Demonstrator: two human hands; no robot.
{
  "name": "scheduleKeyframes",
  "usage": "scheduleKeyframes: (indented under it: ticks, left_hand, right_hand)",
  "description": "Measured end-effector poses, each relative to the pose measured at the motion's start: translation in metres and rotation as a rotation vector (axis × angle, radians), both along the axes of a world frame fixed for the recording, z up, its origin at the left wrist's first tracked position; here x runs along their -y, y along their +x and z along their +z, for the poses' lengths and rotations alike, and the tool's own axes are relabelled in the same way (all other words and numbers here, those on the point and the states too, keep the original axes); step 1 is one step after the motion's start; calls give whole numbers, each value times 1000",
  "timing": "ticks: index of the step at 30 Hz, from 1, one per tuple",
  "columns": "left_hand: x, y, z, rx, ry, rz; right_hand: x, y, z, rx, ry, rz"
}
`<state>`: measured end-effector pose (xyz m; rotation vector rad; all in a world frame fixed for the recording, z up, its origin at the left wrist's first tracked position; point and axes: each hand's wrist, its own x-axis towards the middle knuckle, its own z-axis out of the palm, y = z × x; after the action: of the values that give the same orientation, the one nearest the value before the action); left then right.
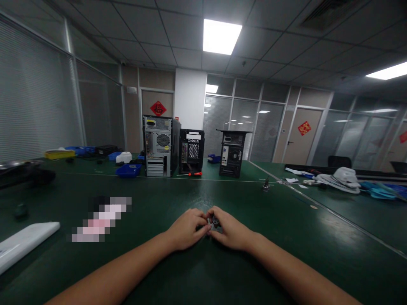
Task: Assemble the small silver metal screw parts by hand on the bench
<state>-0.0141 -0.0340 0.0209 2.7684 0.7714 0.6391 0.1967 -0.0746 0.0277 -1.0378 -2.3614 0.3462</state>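
Both my hands meet on the green table in front of me. My left hand and my right hand are curled, fingertips pinched together around a small dark part between them. Most of that part is hidden by the fingers, and I cannot make out what it is.
Three computer cases stand at the back: a grey one, a black one, another black one. A red-handled screwdriver and a blue tray lie near them. A white flat object lies at left, a white cap at right.
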Motion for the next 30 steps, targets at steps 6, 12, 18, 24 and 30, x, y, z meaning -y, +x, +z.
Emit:
scheduleKeyframes:
  ticks: [6,12,18,24,30]
  left_hand:
    - [0,-1,4,-8,-36,-21]
    - [-5,-7,4,-14,45,-2]
    - [-35,-29,-5,-89,143,192]
    - [-60,-49,-13,-106,140,393]
    - [-58,-46,-16,-130,160,380]
  right_hand:
    - [0,-3,-1,5,43,11]
    - [-10,10,1,-41,79,-46]
    - [-46,86,-11,-65,104,-325]
    - [-74,189,-40,7,17,-643]
    - [-89,223,-59,-193,-40,-808]
